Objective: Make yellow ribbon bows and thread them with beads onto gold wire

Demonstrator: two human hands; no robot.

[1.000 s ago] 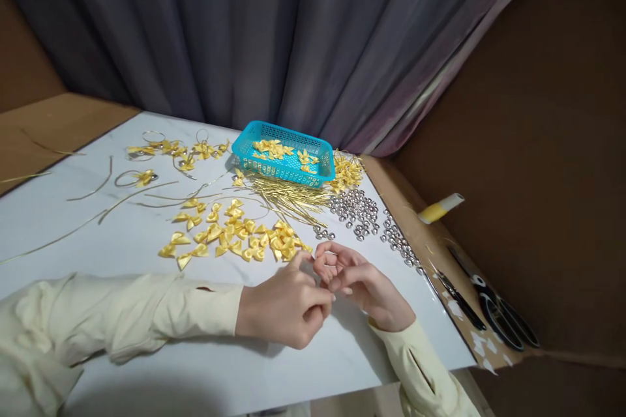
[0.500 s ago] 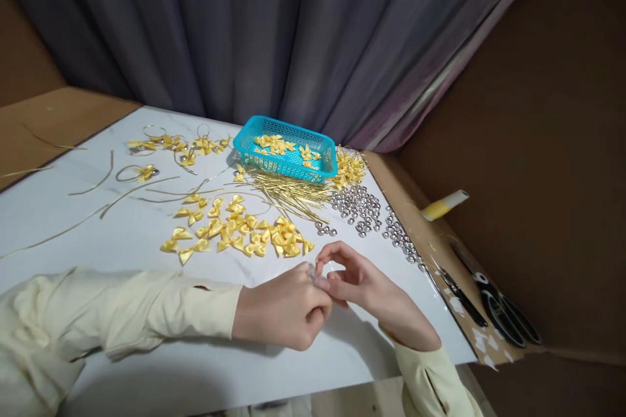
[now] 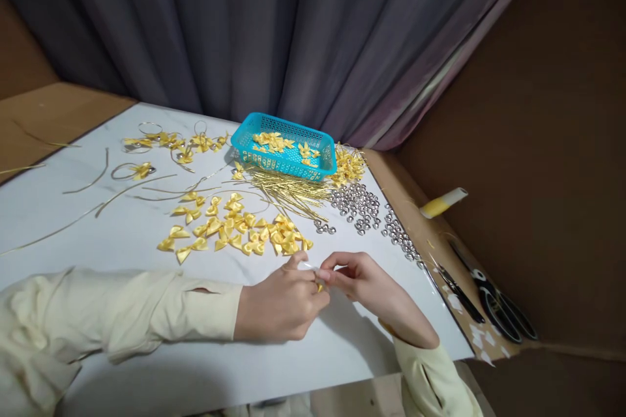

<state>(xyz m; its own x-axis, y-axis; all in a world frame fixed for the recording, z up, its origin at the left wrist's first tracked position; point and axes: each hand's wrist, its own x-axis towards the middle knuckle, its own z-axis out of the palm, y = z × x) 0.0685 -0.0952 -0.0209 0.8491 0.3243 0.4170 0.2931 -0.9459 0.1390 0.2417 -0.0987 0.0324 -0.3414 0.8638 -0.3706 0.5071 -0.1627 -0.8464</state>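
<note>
My left hand (image 3: 286, 300) is closed, back of the hand up, over the near part of the table. My right hand (image 3: 364, 280) meets it fingertip to fingertip, thumb and index finger pinched. A small whitish, see-through strip (image 3: 307, 266) runs from the left index finger to the right fingertips. Just below, a bit of yellow (image 3: 320, 287) peeks out by the left fingers; most of it is hidden. Beyond the hands, yellow ribbon bows (image 3: 235, 225) lie scattered, the closest ones just past my left fingers.
A blue basket (image 3: 244, 137) with yellow bows stands at the back. Before it lies a bundle of gold cords (image 3: 288, 190), with silver beads (image 3: 357, 202) to its right. Looped cords with bows (image 3: 166, 140) are back left. Scissors (image 3: 499, 303) and a black-handled tool (image 3: 462, 296) lie right.
The left hand has turned and its index finger has lifted. The right fingers have closed into a tighter pinch. A yellow bit now shows between the hands.
</note>
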